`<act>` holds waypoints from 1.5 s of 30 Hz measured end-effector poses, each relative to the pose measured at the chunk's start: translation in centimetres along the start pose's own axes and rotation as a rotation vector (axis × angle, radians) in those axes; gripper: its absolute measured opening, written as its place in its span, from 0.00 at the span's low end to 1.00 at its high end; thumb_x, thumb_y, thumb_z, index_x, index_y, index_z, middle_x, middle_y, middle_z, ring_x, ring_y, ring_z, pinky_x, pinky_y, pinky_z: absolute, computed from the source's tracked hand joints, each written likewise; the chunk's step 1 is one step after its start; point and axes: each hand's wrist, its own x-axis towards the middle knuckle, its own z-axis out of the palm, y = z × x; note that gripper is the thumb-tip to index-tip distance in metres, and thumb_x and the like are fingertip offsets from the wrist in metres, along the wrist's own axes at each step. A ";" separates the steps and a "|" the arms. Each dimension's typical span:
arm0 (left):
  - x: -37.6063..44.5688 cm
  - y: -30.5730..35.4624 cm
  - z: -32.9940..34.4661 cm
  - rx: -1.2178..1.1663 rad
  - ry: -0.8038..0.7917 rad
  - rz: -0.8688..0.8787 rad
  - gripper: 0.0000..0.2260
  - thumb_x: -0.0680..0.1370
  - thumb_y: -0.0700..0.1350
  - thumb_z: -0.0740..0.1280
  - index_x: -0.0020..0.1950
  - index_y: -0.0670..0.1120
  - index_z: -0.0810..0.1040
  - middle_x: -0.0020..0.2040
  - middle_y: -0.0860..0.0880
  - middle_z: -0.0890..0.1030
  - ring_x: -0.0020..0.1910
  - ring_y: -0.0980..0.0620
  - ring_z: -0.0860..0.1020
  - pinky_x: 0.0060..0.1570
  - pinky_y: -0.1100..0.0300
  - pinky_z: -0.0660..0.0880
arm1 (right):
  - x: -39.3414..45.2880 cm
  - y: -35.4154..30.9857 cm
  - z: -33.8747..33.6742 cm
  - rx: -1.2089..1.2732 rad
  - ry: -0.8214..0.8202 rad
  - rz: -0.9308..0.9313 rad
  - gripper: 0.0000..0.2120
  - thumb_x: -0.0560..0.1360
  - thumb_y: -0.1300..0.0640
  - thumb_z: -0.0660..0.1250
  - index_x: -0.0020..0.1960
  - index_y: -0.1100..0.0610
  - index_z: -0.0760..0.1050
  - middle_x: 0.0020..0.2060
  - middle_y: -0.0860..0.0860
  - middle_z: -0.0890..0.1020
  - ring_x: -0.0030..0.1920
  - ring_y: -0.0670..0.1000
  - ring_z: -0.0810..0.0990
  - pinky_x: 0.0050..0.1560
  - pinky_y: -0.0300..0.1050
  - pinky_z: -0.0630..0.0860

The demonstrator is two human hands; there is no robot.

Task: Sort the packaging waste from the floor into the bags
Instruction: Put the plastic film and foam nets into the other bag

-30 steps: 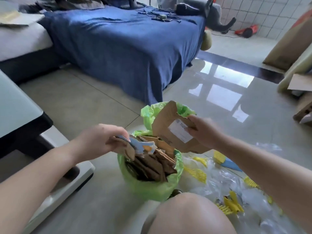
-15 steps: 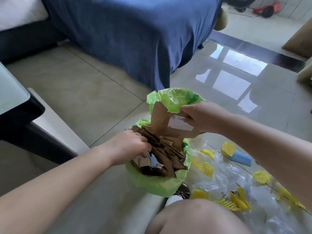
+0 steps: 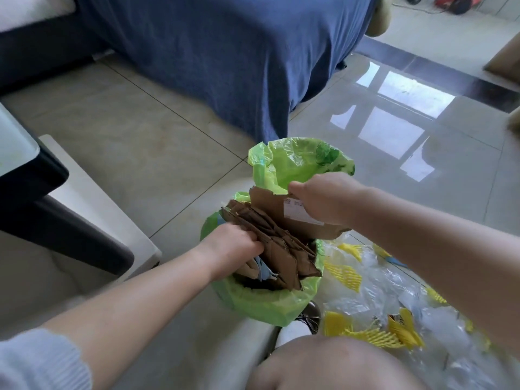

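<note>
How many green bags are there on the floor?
2. The near green bag, stuffed with cardboard, sits between both hands; the far green bag stands open just behind it. Others may be outside the picture.

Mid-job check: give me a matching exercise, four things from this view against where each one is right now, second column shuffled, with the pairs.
Things:
1. cardboard piece with white label
2. torn cardboard strips
3. yellow foam netting
4. blue bedcover

Places:
A. on the floor among clear plastic, right of the green bag
B. hanging down to the floor behind the bag
C. gripped by the right hand over the bag
D. pressed into the bag's mouth by the left hand

Pairs: 1-C, 2-D, 3-A, 4-B
</note>
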 end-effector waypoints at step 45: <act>4.1 7.0 -18.1 -0.696 0.530 -0.118 0.02 0.73 0.46 0.71 0.45 0.49 0.81 0.40 0.56 0.82 0.42 0.58 0.80 0.41 0.65 0.77 | -23.0 11.4 4.9 1.062 0.398 0.746 0.27 0.73 0.51 0.68 0.70 0.53 0.64 0.59 0.56 0.77 0.54 0.55 0.79 0.48 0.46 0.77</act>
